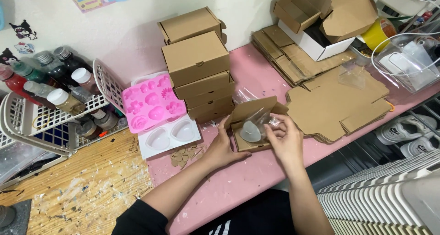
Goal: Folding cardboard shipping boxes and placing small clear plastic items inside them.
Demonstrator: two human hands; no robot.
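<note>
A small open cardboard box [251,125] lies on the pink desk [247,175], just in front of the stack of closed boxes [198,65]. In it sits a pale grey heart-shaped piece in a clear bag [253,128] — probably light, slippery in its film and easy to chip, so best held by the bag's edges. The right hand [285,141] pinches the bag; the left hand [223,147] rests flat with its grip spread against the box side. Left of the stack lies a pink mould [153,102].

Home craft-packing bench: pink table [256,171]; stacked cardboard boxes [197,65] at its back edge, pink silicone mould [151,104] left of them, flat box blanks [339,106] right.
</note>
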